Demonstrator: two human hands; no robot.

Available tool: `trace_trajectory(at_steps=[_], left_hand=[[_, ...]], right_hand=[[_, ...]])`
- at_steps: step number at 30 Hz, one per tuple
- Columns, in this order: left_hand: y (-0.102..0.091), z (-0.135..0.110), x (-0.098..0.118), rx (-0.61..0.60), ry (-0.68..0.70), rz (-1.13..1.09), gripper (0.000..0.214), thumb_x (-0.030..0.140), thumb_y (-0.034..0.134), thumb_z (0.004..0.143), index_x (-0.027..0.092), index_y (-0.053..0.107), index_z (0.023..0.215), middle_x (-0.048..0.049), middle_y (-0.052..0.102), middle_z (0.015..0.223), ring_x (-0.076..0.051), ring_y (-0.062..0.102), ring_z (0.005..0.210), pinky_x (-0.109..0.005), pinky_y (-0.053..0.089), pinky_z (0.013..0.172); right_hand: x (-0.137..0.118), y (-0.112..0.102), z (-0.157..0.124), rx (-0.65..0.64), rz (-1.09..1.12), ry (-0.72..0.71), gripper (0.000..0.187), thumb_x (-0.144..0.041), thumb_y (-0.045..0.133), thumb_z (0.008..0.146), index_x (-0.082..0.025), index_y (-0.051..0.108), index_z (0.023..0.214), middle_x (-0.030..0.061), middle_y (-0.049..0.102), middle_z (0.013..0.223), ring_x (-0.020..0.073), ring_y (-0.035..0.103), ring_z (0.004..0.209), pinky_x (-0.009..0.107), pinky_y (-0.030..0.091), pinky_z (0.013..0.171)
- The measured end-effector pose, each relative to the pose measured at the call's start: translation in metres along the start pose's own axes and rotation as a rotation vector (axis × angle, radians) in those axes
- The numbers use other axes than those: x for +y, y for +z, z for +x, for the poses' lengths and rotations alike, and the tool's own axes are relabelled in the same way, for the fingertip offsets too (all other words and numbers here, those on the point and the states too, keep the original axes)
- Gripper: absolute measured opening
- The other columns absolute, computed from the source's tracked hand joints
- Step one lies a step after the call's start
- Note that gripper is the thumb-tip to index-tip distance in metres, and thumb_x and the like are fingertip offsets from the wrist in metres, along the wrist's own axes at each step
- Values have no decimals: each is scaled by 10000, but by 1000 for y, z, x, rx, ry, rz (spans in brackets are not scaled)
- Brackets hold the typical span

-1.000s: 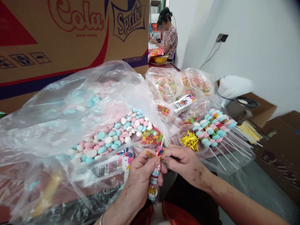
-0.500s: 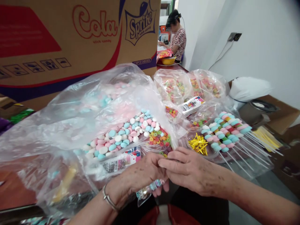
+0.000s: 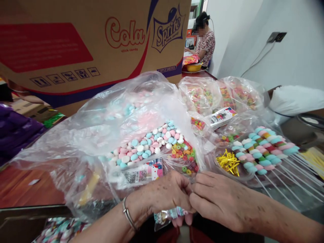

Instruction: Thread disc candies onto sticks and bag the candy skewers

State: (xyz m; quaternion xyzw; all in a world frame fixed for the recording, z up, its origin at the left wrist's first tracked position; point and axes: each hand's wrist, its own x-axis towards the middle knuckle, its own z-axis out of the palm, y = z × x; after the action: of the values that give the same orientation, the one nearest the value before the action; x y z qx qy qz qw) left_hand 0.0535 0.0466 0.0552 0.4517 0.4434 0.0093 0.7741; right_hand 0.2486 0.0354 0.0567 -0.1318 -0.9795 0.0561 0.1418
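A clear-wrapped candy skewer [image 3: 168, 215] with pale blue, pink and white pieces sticks out below my left hand [image 3: 168, 194], whose fingers are wrapped round it. Against that hand, my right hand [image 3: 217, 199] is closed, its fingertips meeting the left thumb and forefinger. Whatever lies between the fingertips is hidden. Just beyond are loose pastel candies [image 3: 141, 148], ring-shaped gummies [image 3: 183, 155] and printed cards [image 3: 144, 173] in an open plastic bag [image 3: 101, 118]. Gold twist ties [image 3: 227, 162] sit in a round tub to the right, beside unwrapped candy skewers [image 3: 265, 150] on white sticks.
A large cardboard box [image 3: 76, 40] stands behind the bags. Bagged gummies [image 3: 199, 96] and a stack of printed cards [image 3: 222, 117] lie at the back. Wrapped candies [image 3: 60, 229] show below the table edge. Another person [image 3: 204, 42] sits far back, near a yellow bowl [image 3: 194, 68].
The view has swung a little left, so things appear further right. My hands stay together on the wrapped candy skewer, with the right fingers now bent closer against the left hand.
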Motion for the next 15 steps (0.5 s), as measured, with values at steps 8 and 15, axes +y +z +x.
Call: trace_trajectory(at_steps=[8,15], left_hand=[[10,-2,2,111,46,264,89,115,546,602,178,609,596,5,625,512,-141,558,379,-226,456,374],[27,5,1,868,515,815,250,14,411,813,149,619,845,-159,663,858,-302,612,837,-471,473,781]], right_hand=[[-7,8,-3,18,-101,40,246,-154,369,966,-133,610,921,77,602,841,219,462,767,380,354,724],[7,26,15,391,-187,396,259,-106,423,916,-150,573,710,46,546,666,183,448,643,324,321,598]])
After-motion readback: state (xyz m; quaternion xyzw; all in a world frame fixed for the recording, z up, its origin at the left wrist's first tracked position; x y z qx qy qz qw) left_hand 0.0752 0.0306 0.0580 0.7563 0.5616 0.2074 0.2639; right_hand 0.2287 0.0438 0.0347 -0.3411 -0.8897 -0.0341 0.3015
